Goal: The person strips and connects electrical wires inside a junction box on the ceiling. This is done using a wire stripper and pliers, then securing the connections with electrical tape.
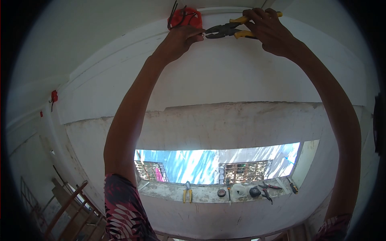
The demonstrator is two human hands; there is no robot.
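Overhead, my right hand [274,33] grips a pair of combination pliers [223,30] by its yellow handles, the dark jaws parted and pointing left. My left hand [181,43] is closed in a pinch just left of the jaw tips, with a thin wire end [203,35] poking out between thumb and finger. Directly behind and above that hand is a red round electrical box [192,17] set high in the white wall. Dark wires [175,16] loop out of the box's left side. Part of the box's lower edge is hidden by my left hand.
Below, a window ledge [209,196] carries yellow-handled pliers [187,193], a tape roll [221,193], a screwdriver [229,193], dark-handled pliers [267,191] and other small items. Another red box [54,95] hangs far left. Wooden rails [66,209] stand at lower left.
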